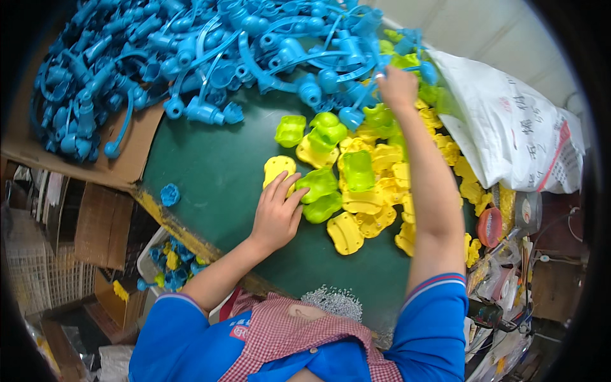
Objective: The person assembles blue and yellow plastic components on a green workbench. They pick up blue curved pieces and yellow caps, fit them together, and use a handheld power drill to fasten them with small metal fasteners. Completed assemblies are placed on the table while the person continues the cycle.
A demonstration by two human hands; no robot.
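Observation:
My left hand lies palm down near the middle of the table, fingers stretched apart. Its fingertips touch a yellow plastic plate with small holes and the edge of a lime-green shell piece. Farther off to the right, my right hand reaches to the edge of a heap of blue plastic parts. Its fingers are closed around a blue plastic part, most of which is hidden. Between the hands spread loose yellow plates and green shell pieces.
A white woven sack slumps along the right edge. Small silver screws are heaped near my apron. One blue piece sits alone at left. Below the left edge stands a bin of mixed parts. A cardboard flap lies under the blue heap.

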